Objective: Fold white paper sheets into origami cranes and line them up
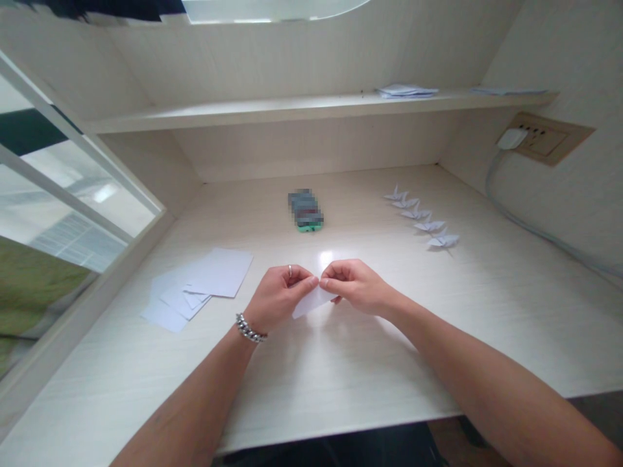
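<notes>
Between my hands, just above the desk, is a small white piece of paper (311, 302), partly hidden by my fingers. My left hand (281, 292), with a ring and a chain bracelet at the wrist, pinches its upper edge between thumb and forefinger. Close beside it, my right hand (357, 285) pinches the same paper, thumbs nearly touching. Loose white paper sheets (221, 272) lie overlapping to the left of my hands. Several folded paper cranes (429, 226) stand in a slanting row at the back right.
A blurred dark object with a green end (306, 213) lies beyond my hands. Folded papers (407, 91) rest on the shelf (272, 109). A plug (513, 139) sits in the wall socket (552, 139), its cable (525, 224) running down the right side. A barred frame (73, 155) borders the left.
</notes>
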Demonstrator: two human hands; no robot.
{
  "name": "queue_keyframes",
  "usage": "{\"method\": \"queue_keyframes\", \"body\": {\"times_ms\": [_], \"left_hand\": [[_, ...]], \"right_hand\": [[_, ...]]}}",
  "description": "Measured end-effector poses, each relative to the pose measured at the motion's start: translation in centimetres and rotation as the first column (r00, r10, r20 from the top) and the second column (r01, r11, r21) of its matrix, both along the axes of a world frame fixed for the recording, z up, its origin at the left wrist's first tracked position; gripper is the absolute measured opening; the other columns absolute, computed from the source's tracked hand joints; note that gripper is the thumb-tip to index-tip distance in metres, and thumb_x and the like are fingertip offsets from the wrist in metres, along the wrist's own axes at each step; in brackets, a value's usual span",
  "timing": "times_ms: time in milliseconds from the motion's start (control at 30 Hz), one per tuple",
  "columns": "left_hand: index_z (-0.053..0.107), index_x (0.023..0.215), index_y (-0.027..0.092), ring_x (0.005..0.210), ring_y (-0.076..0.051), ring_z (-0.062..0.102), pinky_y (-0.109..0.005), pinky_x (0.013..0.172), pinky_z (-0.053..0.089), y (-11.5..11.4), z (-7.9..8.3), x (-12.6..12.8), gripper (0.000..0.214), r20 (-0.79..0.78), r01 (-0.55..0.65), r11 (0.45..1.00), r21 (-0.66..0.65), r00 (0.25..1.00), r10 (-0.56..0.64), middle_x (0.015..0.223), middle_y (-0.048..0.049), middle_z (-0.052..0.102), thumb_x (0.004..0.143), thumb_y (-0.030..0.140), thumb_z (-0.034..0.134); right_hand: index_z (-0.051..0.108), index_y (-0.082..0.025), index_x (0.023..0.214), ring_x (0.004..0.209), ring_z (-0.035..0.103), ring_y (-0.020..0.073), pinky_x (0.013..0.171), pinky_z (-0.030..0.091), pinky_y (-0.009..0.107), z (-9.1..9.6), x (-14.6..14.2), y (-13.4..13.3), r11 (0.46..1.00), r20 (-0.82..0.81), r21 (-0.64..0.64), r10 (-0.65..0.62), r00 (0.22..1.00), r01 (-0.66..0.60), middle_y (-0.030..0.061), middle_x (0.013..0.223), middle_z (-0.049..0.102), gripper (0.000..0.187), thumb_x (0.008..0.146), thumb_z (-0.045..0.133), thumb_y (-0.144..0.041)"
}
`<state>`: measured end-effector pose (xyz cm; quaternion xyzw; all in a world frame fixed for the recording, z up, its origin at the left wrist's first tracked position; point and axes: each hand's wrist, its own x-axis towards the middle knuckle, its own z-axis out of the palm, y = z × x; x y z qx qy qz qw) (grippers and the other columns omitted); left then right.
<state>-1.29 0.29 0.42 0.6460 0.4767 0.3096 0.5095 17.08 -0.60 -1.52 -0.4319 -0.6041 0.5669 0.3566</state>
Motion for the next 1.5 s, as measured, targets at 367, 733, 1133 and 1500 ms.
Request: {"method": "queue_keyframes", "body": {"times_ms": [367, 733, 1133, 1500], "left_hand": [[0.068, 0.069, 0.014, 0.048, -0.01, 0.048, -0.022, 0.045, 0.036, 0.7, 0.6, -1.4, 0.027, 0.075, -0.146, 0.989, -0.022, 0.986, 0.147, 0.055, 0.0009, 0.061, 0.068, 0.04, 0.075], [0.068, 0.071, 0.013, 0.051, -0.009, 0.05, -0.02, 0.046, 0.037, 0.7, 0.4, -1.3, 0.026, 0.065, -0.129, 0.991, 0.028, 0.99, 0.127, 0.06, 0.0008, 0.062, 0.072, 0.039, 0.072], [0.072, 0.074, 0.012, 0.048, -0.008, 0.046, -0.02, 0.044, 0.034, 0.5, 0.7, -1.2, 0.027, 0.04, -0.103, 0.995, -0.02, 0.994, 0.104, 0.056, 0.0016, 0.059, 0.07, 0.039, 0.074], [0.071, 0.074, 0.012, 0.049, -0.008, 0.046, -0.021, 0.045, 0.034, 0.6, 0.3, -1.1, 0.028, 0.082, -0.07, 0.997, -0.042, 0.994, 0.074, 0.057, 0.0009, 0.06, 0.069, 0.039, 0.076]], "right_hand": [[0.064, -0.014, 0.071, 0.055, 0.057, 0.0106, 0.056, 0.047, 0.025, 1.1, 1.5, 0.4, 0.997, -0.079, -0.08, -0.028, 0.996, 0.022, 0.0022, 0.062, 0.065, 0.026, 0.073, 0.071, -0.039], [0.064, -0.015, 0.077, 0.057, 0.059, 0.0107, 0.057, 0.047, 0.025, 0.8, 1.2, 0.2, 0.997, -0.095, -0.065, -0.041, 0.995, 0.035, 0.0032, 0.069, 0.067, 0.031, 0.078, 0.067, -0.046], [0.067, -0.014, 0.072, 0.056, 0.061, 0.0114, 0.056, 0.049, 0.025, 1.3, 1.3, 0.2, 0.979, -0.181, -0.159, -0.154, 0.971, 0.125, 0.0051, 0.068, 0.07, 0.037, 0.07, 0.073, -0.05], [0.065, -0.014, 0.073, 0.057, 0.061, 0.0121, 0.057, 0.049, 0.026, 1.1, 0.8, -0.1, 0.996, -0.123, -0.059, -0.074, 0.99, 0.068, 0.0056, 0.069, 0.069, 0.037, 0.079, 0.065, -0.051]]}}
